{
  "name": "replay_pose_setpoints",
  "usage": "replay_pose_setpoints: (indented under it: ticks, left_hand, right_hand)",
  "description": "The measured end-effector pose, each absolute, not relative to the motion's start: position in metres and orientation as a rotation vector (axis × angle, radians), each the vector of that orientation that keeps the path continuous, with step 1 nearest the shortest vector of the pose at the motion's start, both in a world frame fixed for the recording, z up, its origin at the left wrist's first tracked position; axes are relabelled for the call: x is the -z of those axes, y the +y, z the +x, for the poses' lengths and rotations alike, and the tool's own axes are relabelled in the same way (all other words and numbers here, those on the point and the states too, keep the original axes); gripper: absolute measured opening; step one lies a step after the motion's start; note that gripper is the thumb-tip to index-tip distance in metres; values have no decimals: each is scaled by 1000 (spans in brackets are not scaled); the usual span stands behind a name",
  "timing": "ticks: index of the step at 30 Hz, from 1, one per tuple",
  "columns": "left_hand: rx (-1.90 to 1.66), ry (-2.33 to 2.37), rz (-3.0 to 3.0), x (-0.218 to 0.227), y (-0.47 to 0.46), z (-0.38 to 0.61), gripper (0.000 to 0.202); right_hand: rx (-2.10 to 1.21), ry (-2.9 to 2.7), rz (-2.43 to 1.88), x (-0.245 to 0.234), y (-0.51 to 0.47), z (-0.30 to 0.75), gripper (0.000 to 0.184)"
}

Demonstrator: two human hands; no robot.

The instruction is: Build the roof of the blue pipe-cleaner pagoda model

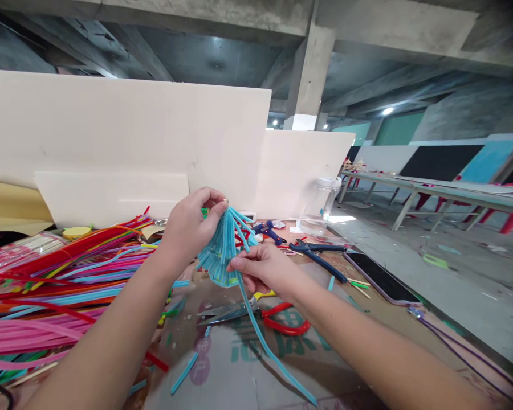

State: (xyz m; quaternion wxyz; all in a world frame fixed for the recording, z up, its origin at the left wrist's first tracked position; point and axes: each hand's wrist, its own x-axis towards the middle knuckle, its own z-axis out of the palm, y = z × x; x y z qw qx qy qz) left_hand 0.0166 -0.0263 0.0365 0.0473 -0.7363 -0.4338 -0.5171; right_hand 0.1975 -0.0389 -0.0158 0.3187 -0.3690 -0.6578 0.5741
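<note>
Tabletop (pixel 222 370), covered in brown cardboard: nearest, below both hands. Steel scissors with red and yellow handles (pixel 256 313): flat on it, just under the right fingers. Right hand (pixel 263 267): fingers closed narrowly, pinching the lower edge of a fan-shaped bundle of light blue fuzzy pipe cleaners (pixel 222 250), which is held clear of the tabletop. A long light blue strand (pixel 269 347) trails from these fingers down to the tabletop. Left hand (pixel 192 225): fingers pinched tight on the bundle's gathered top end, above the right fingers. Heap of multicoloured pipe cleaners (pixel 60 285): left of the left fingers. Blue-handled pliers (pixel 316 253) and black smartphone (pixel 380 279): near, right of the right fingers. Clear plastic jar (pixel 325 199) and white boards (pixel 123 131): beyond the fingers, at the far edge.
</note>
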Motion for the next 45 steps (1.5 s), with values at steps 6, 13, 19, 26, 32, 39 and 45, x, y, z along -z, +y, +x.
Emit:
replay_pose_setpoints:
  ticks: [6,13,19,26,32,39,45]
  left_hand:
    - [1550,-1309,-2263,-37,-29,18,16]
    - [1466,-1294,-2371,-32,-19,13,15]
    - [1521,-1332,-2513,-21,-3,8,14]
    - [1760,-1463,-2640,-18,4,10,20]
    - [1781,-1451,-2659,-18,-13,15,24]
    - [1576,-1529,-2850,-23,-28,10,41]
    - [1322,-1404,-2881,-14,-27,9,50]
  right_hand:
    - [-1537,-1705,-991,18,-34,199,28]
    - [-1356,-2038,-1144,8,-26,216,33]
    - [-1135,-2153,-1092,-1,-8,239,33]
    - [-716,-1930,-946,6,-12,224,14]
    - [-429,-1945,-1036,12,-18,218,27]
    - [-793,-1884,-1017,10,-18,218,29]
    - [-796,-1814,-984,7,-19,220,24]
